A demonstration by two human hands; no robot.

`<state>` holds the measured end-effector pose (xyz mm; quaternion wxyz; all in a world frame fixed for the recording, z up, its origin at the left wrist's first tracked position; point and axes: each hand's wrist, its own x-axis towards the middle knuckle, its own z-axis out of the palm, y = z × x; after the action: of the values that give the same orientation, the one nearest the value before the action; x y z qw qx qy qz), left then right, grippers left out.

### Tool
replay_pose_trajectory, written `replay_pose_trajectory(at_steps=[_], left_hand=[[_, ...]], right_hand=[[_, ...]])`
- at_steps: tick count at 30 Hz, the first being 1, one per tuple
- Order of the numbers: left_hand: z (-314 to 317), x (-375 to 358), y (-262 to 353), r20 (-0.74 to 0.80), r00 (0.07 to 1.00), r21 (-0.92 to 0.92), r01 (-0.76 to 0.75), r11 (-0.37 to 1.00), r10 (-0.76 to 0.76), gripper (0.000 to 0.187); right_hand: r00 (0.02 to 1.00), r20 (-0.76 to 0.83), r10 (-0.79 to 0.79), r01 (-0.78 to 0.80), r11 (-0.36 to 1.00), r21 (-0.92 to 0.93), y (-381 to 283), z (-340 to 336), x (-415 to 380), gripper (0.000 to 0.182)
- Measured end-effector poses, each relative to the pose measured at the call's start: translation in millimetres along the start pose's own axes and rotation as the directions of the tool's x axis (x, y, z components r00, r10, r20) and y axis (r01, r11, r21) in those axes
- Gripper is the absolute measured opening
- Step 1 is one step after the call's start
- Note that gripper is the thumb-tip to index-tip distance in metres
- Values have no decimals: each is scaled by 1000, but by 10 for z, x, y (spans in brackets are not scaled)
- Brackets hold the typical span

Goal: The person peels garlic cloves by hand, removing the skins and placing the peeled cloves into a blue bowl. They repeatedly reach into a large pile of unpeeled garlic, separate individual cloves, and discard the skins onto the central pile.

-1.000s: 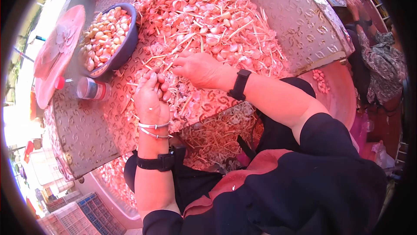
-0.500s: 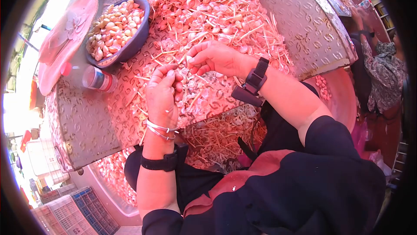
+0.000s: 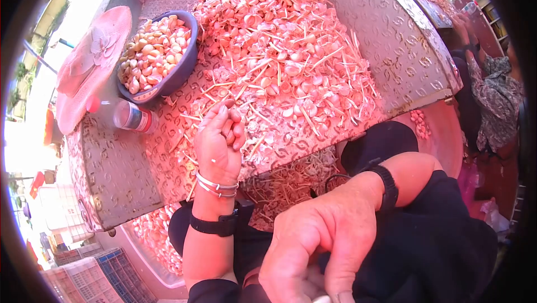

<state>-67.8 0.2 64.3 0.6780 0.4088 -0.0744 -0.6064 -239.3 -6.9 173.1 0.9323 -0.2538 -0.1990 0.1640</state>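
My left hand (image 3: 219, 141) is over the near part of the metal table, palm up, with its fingers curled in and the thumb against the index finger. Whatever those fingers may hold is hidden. Close to the camera, in front of my body, my right hand (image 3: 324, 236) points downward with thumb and fingers drawn together. A small whitish bit shows at its fingertips on the bottom edge of the view, too cut off to name. Beyond my left hand spreads a heap of garlic cloves (image 3: 291, 68) mixed with skins and stalks. A blue bowl (image 3: 173, 79) holds peeled cloves.
Left of the bowl lie a clear plastic jar (image 3: 134, 117) and a brimmed hat (image 3: 92, 65). Below the table are a tub of garlic (image 3: 159, 236) and plastic crates (image 3: 112, 275). Another person (image 3: 492, 101) sits at the right beside a round basin (image 3: 442, 135).
My right hand has left the heap beside my left hand and come back toward my body and the camera. The left hand stays over the table, its fingers still curled.
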Motion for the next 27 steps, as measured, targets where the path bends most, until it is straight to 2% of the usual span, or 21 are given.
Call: replay_pose_trajectory(at_steps=[2,4,6,8,11,15,17,18,20,21,22,23,24,25,26,27], left_hand=[[55,-32,-1,-24,1000,-16,1,1000,-1,19],[91,-52,-8,-79,997,37,20,999,-17,20],[106,-84,-26,-44,999,63,26,998,-23,20],[97,-103,-19,12,999,32,30,999,-31,20],[120,-130,12,35,998,8,49,999,-49,20],[114,-212,34,48,995,7,87,996,-88,22],[117,-236,15,68,991,-2,116,993,-115,21],[117,-239,20,80,990,-5,116,993,-115,23],[91,-270,26,87,989,-4,124,992,-124,24],[94,-269,18,92,985,-6,149,989,-147,27],[119,-273,25,97,980,-9,173,985,-172,29],[198,-312,16,-69,975,5,212,977,-211,36],[682,-484,112,-393,912,-24,115,993,-115,37],[534,-436,74,-220,961,-154,134,979,-166,38],[254,-331,3,-38,981,-276,172,945,-190,38],[-100,-186,-72,355,912,-369,337,866,-204,38]], right_hand=[[952,32,-303,297,947,120,107,150,66,17],[954,18,-298,293,947,135,86,241,48,18],[955,-3,-295,292,945,148,107,267,37,20],[900,-10,-435,431,887,167,151,230,82,20],[876,30,-482,479,875,74,117,196,113,21],[914,-47,-404,406,903,136,126,214,107,21],[876,-40,-481,479,877,-38,94,184,138,10],[880,-37,-474,473,880,-42,74,122,135,10],[921,52,-386,382,872,-305,49,-32,113,27],[975,-178,-133,128,991,-39,-90,14,29,24],[940,-274,-202,198,979,-42,-136,-75,29,21],[877,-404,-259,202,963,-178,-216,-179,38,16],[751,-537,-384,52,846,-531,-236,-363,73,20],[711,-285,-643,-96,313,-945,-252,-663,58,26],[664,-396,-634,-361,192,-913,-308,-700,18,29],[580,-499,-644,-380,327,-865,-326,-809,-8,25]])
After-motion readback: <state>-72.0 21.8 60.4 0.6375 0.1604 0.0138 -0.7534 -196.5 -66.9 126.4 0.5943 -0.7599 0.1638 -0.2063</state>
